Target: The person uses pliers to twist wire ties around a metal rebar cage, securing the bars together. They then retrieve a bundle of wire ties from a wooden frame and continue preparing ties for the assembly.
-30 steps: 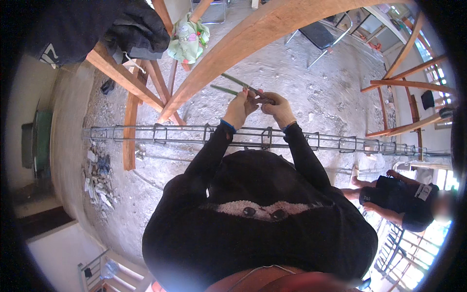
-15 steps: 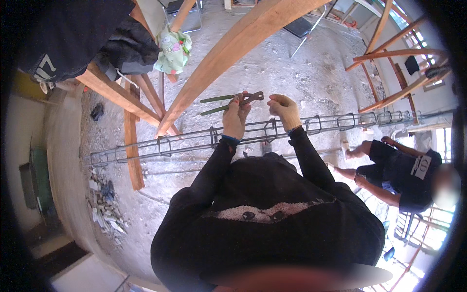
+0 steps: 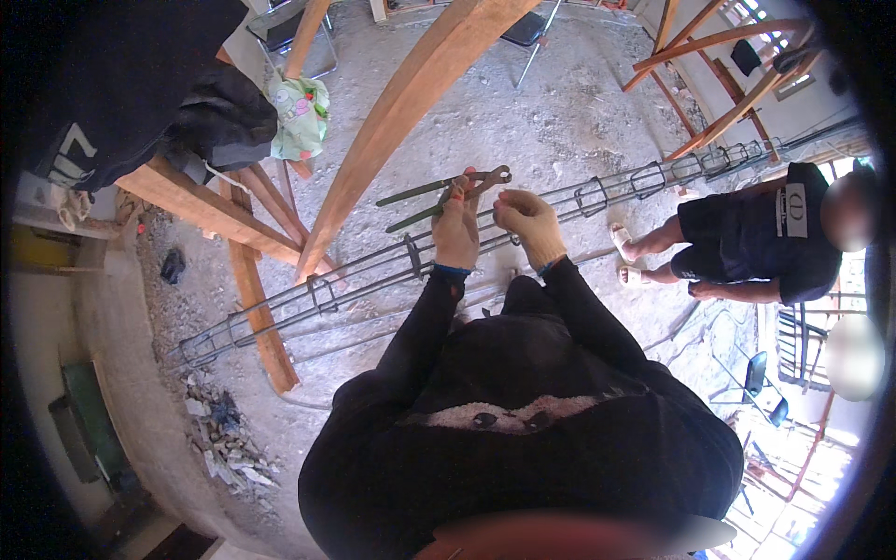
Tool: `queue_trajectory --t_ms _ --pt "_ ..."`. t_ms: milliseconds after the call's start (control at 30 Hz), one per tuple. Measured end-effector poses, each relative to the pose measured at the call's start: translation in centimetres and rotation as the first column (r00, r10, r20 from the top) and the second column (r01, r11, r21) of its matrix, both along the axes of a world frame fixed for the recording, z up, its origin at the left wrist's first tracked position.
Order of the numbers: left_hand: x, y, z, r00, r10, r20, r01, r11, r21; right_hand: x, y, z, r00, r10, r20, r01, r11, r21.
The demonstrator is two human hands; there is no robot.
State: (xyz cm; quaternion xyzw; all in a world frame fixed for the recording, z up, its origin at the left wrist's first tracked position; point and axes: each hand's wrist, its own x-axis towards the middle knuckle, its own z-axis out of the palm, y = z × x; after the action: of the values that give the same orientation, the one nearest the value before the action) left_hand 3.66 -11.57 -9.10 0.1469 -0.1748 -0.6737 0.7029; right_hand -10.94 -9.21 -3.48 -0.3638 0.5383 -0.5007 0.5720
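My left hand [image 3: 455,237], in a light work glove, is closed around a pair of end-cutting pincers [image 3: 423,192] with green handles. The handles stick out to the left, a little apart, and the dark jaws [image 3: 504,175] point right. Close beside it, my gloved right hand [image 3: 530,229] has its fingers pinched together; anything between them is too small to make out. Both hands are above a long steel rebar cage [image 3: 412,254] with square stirrups, which runs from lower left to upper right in front of me.
Wooden beams [image 3: 392,121] slant across the front left, one post [image 3: 264,336] crossing the cage. A person in dark clothes [image 3: 737,233] stands at the right. Rubble [image 3: 229,448] lies at lower left. A green patterned bag [image 3: 299,117] hangs by dark clothing; a folding chair [image 3: 527,30] stands far ahead.
My right hand has come closer to my left hand and the pincers. The view has turned, so the cage slopes more steeply. The person at the right appears higher, with both sandalled feet showing.
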Motion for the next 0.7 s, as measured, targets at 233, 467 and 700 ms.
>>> queue_trajectory --t_ms 233,467,700 --pt "2.0 1.5 1.4 0.995 -0.026 -0.099 0.029 0.999 0.032 -0.9 3.6 -0.9 0.992 0.037 0.117 -0.046 0.996 0.077" --pt "1.7 5.4 2.3 0.998 -0.063 0.012 0.062 0.997 0.05 -2.3 4.6 -0.3 0.991 0.128 -0.027 -0.128 0.992 0.01" --pt "-1.0 12.5 1.7 0.669 0.041 0.743 -0.001 0.999 -0.054 -4.5 8.8 -1.2 0.758 0.2 0.621 -0.299 0.953 0.057"
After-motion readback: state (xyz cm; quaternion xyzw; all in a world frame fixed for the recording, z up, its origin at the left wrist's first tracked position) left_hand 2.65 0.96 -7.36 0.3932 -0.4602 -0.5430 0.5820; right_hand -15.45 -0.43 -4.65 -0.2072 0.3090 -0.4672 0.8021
